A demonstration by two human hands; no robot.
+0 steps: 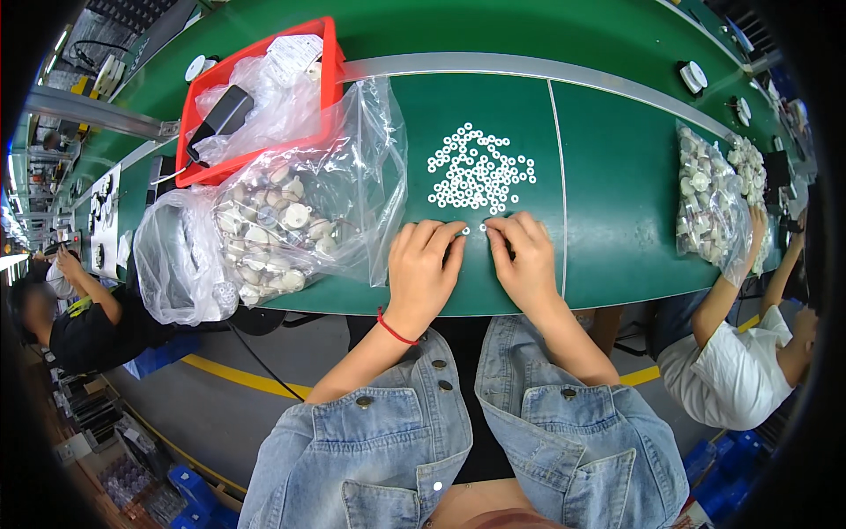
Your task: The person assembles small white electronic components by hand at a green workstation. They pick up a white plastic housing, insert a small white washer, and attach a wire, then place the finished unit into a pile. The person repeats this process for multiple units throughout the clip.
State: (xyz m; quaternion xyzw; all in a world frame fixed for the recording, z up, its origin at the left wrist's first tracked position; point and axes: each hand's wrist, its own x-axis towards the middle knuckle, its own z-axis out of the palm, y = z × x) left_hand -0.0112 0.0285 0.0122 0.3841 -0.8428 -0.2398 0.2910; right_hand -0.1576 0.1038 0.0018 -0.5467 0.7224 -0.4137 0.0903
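Observation:
My left hand (425,269), with a red cord on its wrist, is closed in a pinch at the near side of the green table. At its fingertips is a small white ring (465,231). Facing it, my right hand (525,264) is pinched too, with another white ring (483,227) at the tips of its thumb and forefinger. The two rings are a short gap apart. Just beyond my fingers lies a loose pile of small white rings (480,172), some overlapping, some scattered at the edges.
Left of my hands sits an open clear bag of white round parts (273,229). Behind it a red bin (331,66) holds clear plastic and a black adapter (225,119). More bagged parts (701,189) lie right, near a co-worker's arm (718,304). A metal strip (493,63) crosses the far side.

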